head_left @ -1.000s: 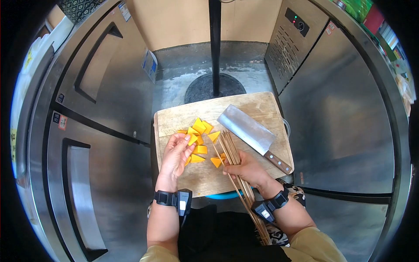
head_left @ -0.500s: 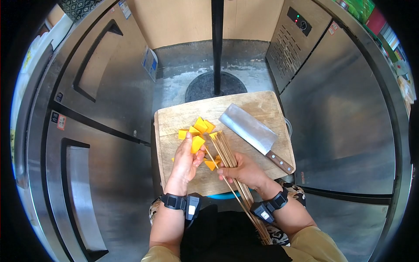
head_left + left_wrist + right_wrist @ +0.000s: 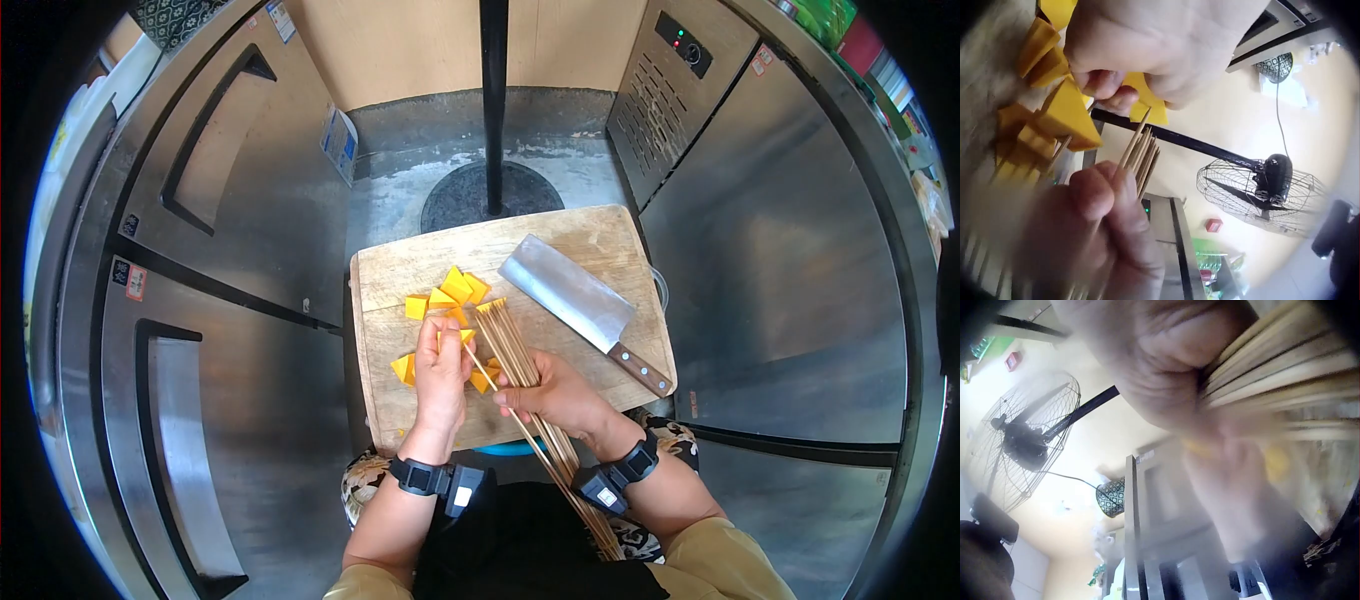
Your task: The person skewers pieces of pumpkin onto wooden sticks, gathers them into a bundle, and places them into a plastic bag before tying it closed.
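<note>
My left hand (image 3: 440,375) pinches a yellow-orange pumpkin chunk (image 3: 1150,103) over the cutting board (image 3: 385,265); fingers hide most of it in the head view. A bundle of bamboo skewers (image 3: 512,345) lies in the grip of my right hand (image 3: 562,396). One skewer (image 3: 1135,140) stands apart from the bundle under the right thumb, its pointed tip right at the held chunk in the left wrist view. Some skewers carry yellow pieces (image 3: 490,306) at their far ends. Loose pumpkin chunks (image 3: 456,284) lie on the board beyond and around the left hand.
A cleaver (image 3: 568,292) lies on the board's right side, its wooden handle toward the near right corner. Steel cabinets (image 3: 790,260) flank both sides. Behind the board rises a black pole on a round base (image 3: 493,190), part of a fan (image 3: 1266,187).
My left hand has brought the pumpkin chunk rightward and nearer, up to the single skewer's tip, and turned so its back hides the chunk more. The right hand has barely moved with its skewers.
</note>
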`<state>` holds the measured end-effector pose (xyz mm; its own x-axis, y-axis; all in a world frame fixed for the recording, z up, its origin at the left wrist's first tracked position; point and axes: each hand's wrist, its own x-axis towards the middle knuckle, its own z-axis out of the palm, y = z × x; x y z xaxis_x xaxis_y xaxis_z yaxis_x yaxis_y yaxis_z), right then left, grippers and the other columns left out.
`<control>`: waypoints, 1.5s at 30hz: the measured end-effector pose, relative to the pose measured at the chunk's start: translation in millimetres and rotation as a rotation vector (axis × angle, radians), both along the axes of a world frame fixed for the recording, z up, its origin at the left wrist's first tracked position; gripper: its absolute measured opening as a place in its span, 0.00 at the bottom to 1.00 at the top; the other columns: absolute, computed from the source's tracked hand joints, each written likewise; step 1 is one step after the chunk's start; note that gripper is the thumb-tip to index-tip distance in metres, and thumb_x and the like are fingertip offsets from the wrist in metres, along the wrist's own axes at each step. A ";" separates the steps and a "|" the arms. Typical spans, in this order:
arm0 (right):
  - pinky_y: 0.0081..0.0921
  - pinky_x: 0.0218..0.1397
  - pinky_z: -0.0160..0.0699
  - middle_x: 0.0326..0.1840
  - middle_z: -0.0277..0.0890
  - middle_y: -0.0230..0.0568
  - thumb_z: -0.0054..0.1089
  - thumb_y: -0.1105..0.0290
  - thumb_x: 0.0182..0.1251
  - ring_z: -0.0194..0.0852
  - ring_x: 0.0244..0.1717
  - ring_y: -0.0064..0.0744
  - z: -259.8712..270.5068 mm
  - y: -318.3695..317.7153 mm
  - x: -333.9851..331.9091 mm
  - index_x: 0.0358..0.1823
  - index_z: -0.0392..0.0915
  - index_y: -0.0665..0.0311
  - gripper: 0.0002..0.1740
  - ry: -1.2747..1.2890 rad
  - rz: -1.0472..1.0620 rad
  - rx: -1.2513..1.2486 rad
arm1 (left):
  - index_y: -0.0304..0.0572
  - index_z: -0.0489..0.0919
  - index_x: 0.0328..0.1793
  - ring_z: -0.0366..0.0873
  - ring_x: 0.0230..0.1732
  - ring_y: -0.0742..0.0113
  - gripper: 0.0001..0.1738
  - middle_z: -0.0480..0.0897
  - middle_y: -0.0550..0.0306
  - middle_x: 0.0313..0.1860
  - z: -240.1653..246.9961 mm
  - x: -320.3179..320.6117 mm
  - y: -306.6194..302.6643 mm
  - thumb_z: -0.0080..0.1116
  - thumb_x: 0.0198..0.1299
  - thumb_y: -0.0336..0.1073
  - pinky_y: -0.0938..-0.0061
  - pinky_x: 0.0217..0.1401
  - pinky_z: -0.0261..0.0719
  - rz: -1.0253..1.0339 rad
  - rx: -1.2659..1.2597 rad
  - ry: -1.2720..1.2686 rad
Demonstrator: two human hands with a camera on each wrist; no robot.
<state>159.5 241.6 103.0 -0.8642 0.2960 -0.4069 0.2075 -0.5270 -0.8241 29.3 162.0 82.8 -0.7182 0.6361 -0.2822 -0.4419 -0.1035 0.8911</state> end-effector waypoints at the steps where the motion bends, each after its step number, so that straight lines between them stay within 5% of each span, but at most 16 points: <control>1: 0.13 0.23 0.66 0.25 0.74 0.35 0.62 0.78 0.58 0.69 0.21 0.17 0.3 -0.9 0.1 0.37 0.68 0.62 0.11 0.012 -0.003 -0.004 | 0.50 0.68 0.37 0.57 0.18 0.86 0.08 0.69 0.68 0.24 -0.4 4.1 -0.4 0.46 0.69 0.40 0.89 0.18 0.52 0.027 -0.003 0.011; 7: 0.12 0.24 0.67 0.26 0.74 0.33 0.61 0.79 0.58 0.71 0.24 0.17 -0.9 -3.6 -0.5 0.38 0.70 0.62 0.10 0.032 -0.049 -0.010 | 0.48 0.65 0.37 0.59 0.17 0.83 0.06 0.69 0.66 0.25 -0.2 26.2 -3.0 0.45 0.69 0.35 0.88 0.18 0.56 0.040 -0.030 0.033; 9: 0.13 0.24 0.67 0.28 0.74 0.32 0.59 0.78 0.60 0.72 0.26 0.17 0.2 1.6 -1.9 0.38 0.69 0.62 0.09 0.033 -0.097 0.025 | 0.46 0.63 0.41 0.67 0.18 0.79 0.05 0.72 0.61 0.28 8.2 44.5 -7.1 0.45 0.69 0.35 0.86 0.19 0.68 -0.060 0.010 -0.067; 14: 0.13 0.25 0.68 0.29 0.75 0.33 0.59 0.75 0.60 0.72 0.27 0.18 -8.2 6.7 -2.4 0.38 0.69 0.62 0.08 0.008 -0.062 0.043 | 0.43 0.65 0.41 0.70 0.19 0.77 0.08 0.75 0.57 0.30 -10.4 33.1 -8.4 0.47 0.69 0.38 0.82 0.21 0.70 -0.179 -0.045 0.052; 18: 0.13 0.23 0.66 0.28 0.75 0.34 0.60 0.73 0.60 0.70 0.23 0.17 -8.3 11.7 5.0 0.38 0.69 0.64 0.09 -0.093 -0.078 0.047 | 0.40 0.69 0.45 0.75 0.22 0.65 0.14 0.75 0.50 0.35 8.9 3.6 -14.4 0.53 0.65 0.42 0.71 0.26 0.73 -0.257 -0.412 0.577; 20: 0.12 0.22 0.66 0.28 0.75 0.37 0.58 0.77 0.60 0.68 0.21 0.17 -10.2 18.1 11.1 0.40 0.68 0.64 0.09 -0.107 -0.064 0.091 | 0.41 0.71 0.43 0.79 0.32 0.57 0.12 0.75 0.49 0.41 17.9 -25.8 -27.2 0.59 0.59 0.38 0.68 0.35 0.76 -0.187 -0.561 1.071; 23: 0.12 0.21 0.65 0.27 0.72 0.34 0.57 0.78 0.61 0.66 0.18 0.16 -10.8 24.1 15.9 0.46 0.68 0.64 0.13 -0.128 -0.070 0.170 | 0.42 0.74 0.44 0.78 0.43 0.52 0.15 0.75 0.50 0.46 21.8 -57.9 -49.0 0.64 0.51 0.34 0.66 0.45 0.76 -0.282 -0.881 1.299; 26: 0.12 0.22 0.65 0.27 0.69 0.29 0.56 0.77 0.61 0.65 0.20 0.15 -5.6 24.9 18.4 0.52 0.67 0.64 0.17 -0.173 -0.084 0.191 | 0.43 0.75 0.45 0.76 0.49 0.51 0.17 0.75 0.51 0.47 4.9 -68.7 -61.0 0.66 0.47 0.31 0.63 0.51 0.74 -0.461 -0.951 1.142; 32: 0.13 0.34 0.70 0.32 0.71 0.29 0.57 0.75 0.60 0.69 0.31 0.15 -5.6 17.8 18.0 0.57 0.67 0.67 0.23 -0.039 -0.173 0.173 | 0.40 0.76 0.42 0.77 0.45 0.49 0.16 0.78 0.49 0.44 -12.3 -83.8 -62.1 0.66 0.46 0.29 0.64 0.49 0.76 -0.433 -0.879 1.099; 35: 0.14 0.39 0.71 0.35 0.73 0.29 0.58 0.75 0.59 0.70 0.35 0.16 -5.9 16.9 16.3 0.54 0.70 0.69 0.20 -0.080 -0.107 0.214 | 0.37 0.75 0.41 0.79 0.43 0.55 0.15 0.78 0.48 0.42 -12.8 -87.1 -56.2 0.66 0.48 0.28 0.69 0.44 0.77 -0.286 -0.656 0.861; 36: 0.14 0.39 0.72 0.36 0.74 0.30 0.59 0.75 0.59 0.71 0.35 0.16 -5.6 16.3 15.3 0.52 0.71 0.69 0.19 -0.086 -0.107 0.192 | 0.37 0.74 0.42 0.79 0.43 0.63 0.12 0.79 0.50 0.41 -10.0 -85.9 -51.7 0.63 0.53 0.26 0.77 0.43 0.78 -0.302 -0.602 0.604; 39: 0.14 0.40 0.72 0.37 0.75 0.31 0.61 0.75 0.58 0.72 0.35 0.16 -7.4 14.7 13.6 0.49 0.73 0.69 0.16 -0.104 -0.095 0.134 | 0.38 0.73 0.46 0.79 0.44 0.69 0.11 0.79 0.54 0.42 -14.9 -81.2 -41.8 0.60 0.58 0.27 0.79 0.45 0.80 -0.223 -0.192 0.239; 45: 0.14 0.40 0.74 0.38 0.77 0.31 0.63 0.75 0.58 0.73 0.34 0.16 -16.2 12.5 10.0 0.47 0.74 0.67 0.15 -0.095 -0.089 0.001 | 0.41 0.72 0.49 0.79 0.46 0.69 0.11 0.80 0.56 0.44 14.0 -50.5 -16.2 0.57 0.62 0.30 0.78 0.47 0.82 -0.221 0.124 -0.343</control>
